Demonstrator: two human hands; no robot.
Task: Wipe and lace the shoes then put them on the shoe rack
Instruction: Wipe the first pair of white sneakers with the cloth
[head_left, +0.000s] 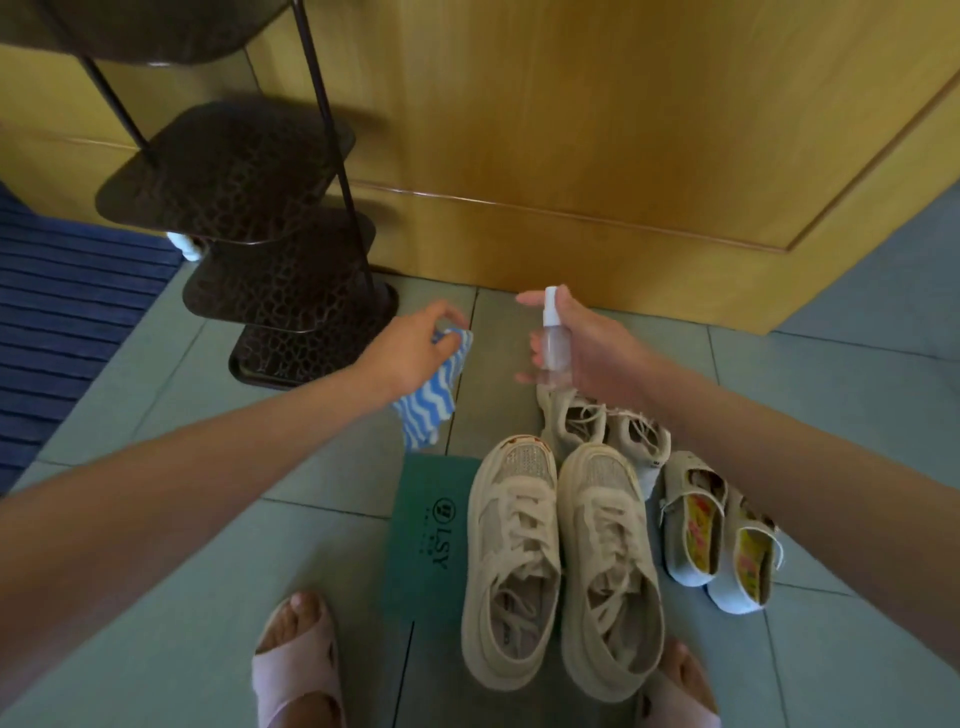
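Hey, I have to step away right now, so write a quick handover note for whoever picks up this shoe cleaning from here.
Left hand: grips the striped cloth, held off the floor.
Right hand: holds the spray bottle upright above the shoes.
Things: three pairs stand on the tiled floor. The large sneakers are nearest, the small sneakers behind them, and the sandals to the right. The shoe rack is far left, with no pair on it.
Done: nothing that shows; the sneaker laces look loose.
Left: spray, wipe, lace, then rack the shoes.
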